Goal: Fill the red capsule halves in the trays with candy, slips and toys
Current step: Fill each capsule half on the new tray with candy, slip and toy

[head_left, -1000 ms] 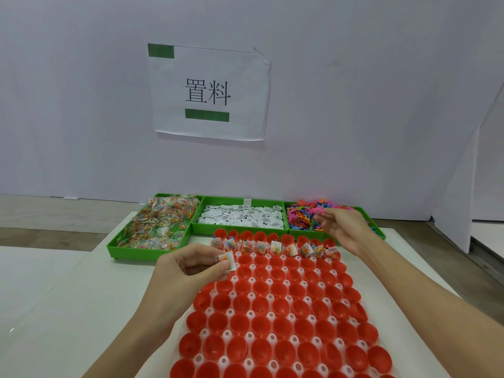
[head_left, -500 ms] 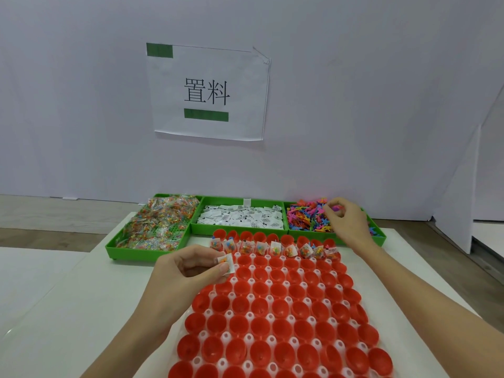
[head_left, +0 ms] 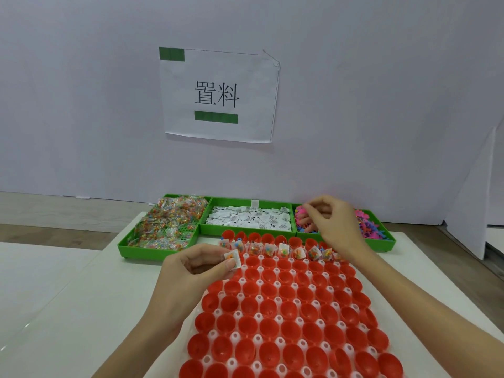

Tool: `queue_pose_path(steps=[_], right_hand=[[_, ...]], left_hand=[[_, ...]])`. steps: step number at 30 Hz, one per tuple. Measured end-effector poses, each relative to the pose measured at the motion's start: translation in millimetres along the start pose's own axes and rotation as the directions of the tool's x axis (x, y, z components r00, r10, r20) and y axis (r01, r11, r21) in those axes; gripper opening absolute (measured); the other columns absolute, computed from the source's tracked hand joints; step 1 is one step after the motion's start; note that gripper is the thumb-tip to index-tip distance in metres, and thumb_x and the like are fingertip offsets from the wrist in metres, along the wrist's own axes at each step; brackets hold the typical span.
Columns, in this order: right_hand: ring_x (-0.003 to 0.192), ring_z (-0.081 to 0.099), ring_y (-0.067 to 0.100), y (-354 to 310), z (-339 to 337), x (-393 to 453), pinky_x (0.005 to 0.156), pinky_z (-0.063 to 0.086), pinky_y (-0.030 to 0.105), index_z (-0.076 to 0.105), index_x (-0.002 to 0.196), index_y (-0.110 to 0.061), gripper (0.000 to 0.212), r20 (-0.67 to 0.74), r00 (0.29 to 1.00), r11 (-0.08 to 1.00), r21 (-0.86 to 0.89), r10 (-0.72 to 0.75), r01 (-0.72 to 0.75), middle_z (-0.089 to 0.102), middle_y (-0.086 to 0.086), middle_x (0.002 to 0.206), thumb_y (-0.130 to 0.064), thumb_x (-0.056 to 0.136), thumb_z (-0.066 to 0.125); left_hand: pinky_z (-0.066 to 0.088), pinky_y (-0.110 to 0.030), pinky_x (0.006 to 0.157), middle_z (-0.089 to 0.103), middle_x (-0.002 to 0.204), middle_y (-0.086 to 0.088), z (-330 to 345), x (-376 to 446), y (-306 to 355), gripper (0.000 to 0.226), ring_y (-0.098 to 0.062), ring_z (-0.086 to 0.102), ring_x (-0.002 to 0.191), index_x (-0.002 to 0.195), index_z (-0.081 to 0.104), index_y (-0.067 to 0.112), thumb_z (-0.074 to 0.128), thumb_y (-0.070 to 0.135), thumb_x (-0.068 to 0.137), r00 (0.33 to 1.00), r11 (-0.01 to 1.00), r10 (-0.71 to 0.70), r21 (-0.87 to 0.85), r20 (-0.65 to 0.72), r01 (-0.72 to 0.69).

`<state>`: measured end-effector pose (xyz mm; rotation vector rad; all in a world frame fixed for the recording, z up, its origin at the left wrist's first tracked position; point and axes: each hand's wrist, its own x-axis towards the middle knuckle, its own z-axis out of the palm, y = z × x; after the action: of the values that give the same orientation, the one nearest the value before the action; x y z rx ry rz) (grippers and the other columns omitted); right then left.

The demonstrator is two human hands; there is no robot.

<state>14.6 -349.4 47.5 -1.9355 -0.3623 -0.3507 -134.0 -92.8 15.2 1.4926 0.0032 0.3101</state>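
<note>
A white tray [head_left: 236,314] of several rows of red capsule halves [head_left: 289,306] lies in front of me. One far row [head_left: 283,249] holds candy packets and slips. My left hand [head_left: 191,271] pinches a candy packet with a white slip [head_left: 232,259] over the tray's far left corner. My right hand [head_left: 332,222] hovers over the green bin of coloured toys [head_left: 366,227], fingers curled, thumb and forefinger pinching a small toy at the pink pieces.
Three green bins stand side by side behind the tray: candy packets [head_left: 166,222] on the left, white slips [head_left: 248,218] in the middle, toys on the right. A paper sign [head_left: 218,96] hangs on the white wall. White table surface [head_left: 68,309] lies to the left.
My right hand has moved from the tray's far right corner into the toy bin, then left across it with its fingers closing. My left hand stays put with the packet.
</note>
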Motion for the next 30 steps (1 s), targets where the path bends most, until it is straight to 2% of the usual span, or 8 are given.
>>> queue_pose_path(steps=[3, 6, 11, 18, 22, 25, 28, 30], right_hand=[[0.075, 0.075, 0.022, -31, 20, -39, 0.064, 0.060, 0.026, 0.072, 0.099, -0.008, 0.007, 0.267, 0.963, 0.996, 0.091, -0.030, 0.006, 0.077, 0.005, 0.083, -0.010, 0.098, 0.064], [0.072, 0.073, 0.012, -50, 38, -68, 0.070, 0.058, 0.023, 0.076, 0.095, -0.018, 0.006, 0.406, 0.906, 0.986, -0.064, -0.117, 0.156, 0.075, -0.003, 0.079, -0.017, 0.095, 0.070], [0.082, 0.068, 0.003, -65, 49, -85, 0.076, 0.055, 0.019, 0.079, 0.094, -0.025, 0.007, 0.381, 0.896, 0.943, -0.142, -0.230, 0.302, 0.073, -0.013, 0.083, -0.024, 0.094, 0.072], [0.064, 0.072, 0.007, -57, 56, -91, 0.066, 0.059, 0.020, 0.082, 0.091, -0.023, 0.010, 0.316, 0.935, 0.984, -0.026, -0.160, 0.177, 0.076, -0.010, 0.074, -0.016, 0.090, 0.076], [0.070, 0.075, 0.012, -60, 54, -85, 0.072, 0.062, 0.026, 0.082, 0.094, -0.020, 0.008, 0.369, 0.920, 0.991, 0.063, -0.134, 0.120, 0.077, -0.004, 0.077, -0.021, 0.093, 0.073], [0.087, 0.075, 0.007, -66, 50, -79, 0.085, 0.060, 0.026, 0.080, 0.105, -0.025, 0.013, 0.474, 0.871, 0.991, 0.098, -0.126, 0.090, 0.078, -0.008, 0.092, -0.026, 0.094, 0.073], [0.092, 0.074, 0.003, -73, 53, -71, 0.088, 0.058, 0.023, 0.079, 0.107, -0.023, 0.018, 0.482, 0.862, 0.988, 0.072, -0.156, 0.138, 0.078, -0.009, 0.097, -0.017, 0.091, 0.076], [0.089, 0.074, 0.003, -75, 57, -64, 0.087, 0.059, 0.023, 0.080, 0.104, -0.017, 0.015, 0.457, 0.874, 0.985, 0.036, -0.164, 0.166, 0.079, -0.007, 0.094, -0.013, 0.091, 0.075]], left_hand=[[0.060, -0.020, 0.073, 0.080, 0.090, -0.010, 1, -2, 2, 0.019, -0.025, 0.079, 0.085, 0.090, 0.083, 0.020, 0.088, 0.015, 0.072, 1.000, 1.000, 0.016, -0.016, 0.018, -0.016], [0.061, -0.023, 0.074, 0.080, 0.091, -0.008, 2, -2, 4, 0.019, -0.026, 0.078, 0.085, 0.089, 0.083, 0.018, 0.089, 0.016, 0.071, 0.998, 0.999, 0.034, 0.027, 0.048, -0.035], [0.061, -0.024, 0.075, 0.080, 0.087, -0.007, -1, -2, 6, 0.018, -0.023, 0.077, 0.084, 0.086, 0.083, 0.016, 0.090, 0.021, 0.070, 0.992, 0.984, 0.080, 0.149, 0.100, -0.094], [0.061, -0.026, 0.081, 0.080, 0.088, -0.005, -7, 0, 8, 0.020, -0.021, 0.078, 0.085, 0.085, 0.083, 0.020, 0.091, 0.027, 0.068, 0.977, 0.974, 0.074, 0.194, 0.202, -0.113], [0.062, -0.027, 0.077, 0.079, 0.084, -0.008, -8, 2, 6, 0.021, -0.023, 0.078, 0.081, 0.084, 0.082, 0.019, 0.091, 0.026, 0.068, 0.980, 0.974, 0.095, 0.187, 0.175, -0.127], [0.059, -0.018, 0.071, 0.080, 0.083, 0.000, -11, 5, 5, 0.017, -0.016, 0.078, 0.078, 0.084, 0.082, 0.022, 0.090, 0.023, 0.069, 0.971, 0.943, 0.219, 0.233, 0.098, -0.236], [0.058, -0.014, 0.075, 0.078, 0.088, 0.014, -11, 7, -2, 0.020, -0.006, 0.076, 0.081, 0.091, 0.082, 0.021, 0.087, 0.019, 0.072, 0.858, 0.775, 0.513, 0.410, 0.037, -0.481], [0.057, -0.013, 0.074, 0.077, 0.090, 0.017, -8, 8, -7, 0.020, -0.005, 0.075, 0.082, 0.093, 0.082, 0.019, 0.086, 0.018, 0.074, 0.820, 0.727, 0.572, 0.451, 0.018, -0.517]])
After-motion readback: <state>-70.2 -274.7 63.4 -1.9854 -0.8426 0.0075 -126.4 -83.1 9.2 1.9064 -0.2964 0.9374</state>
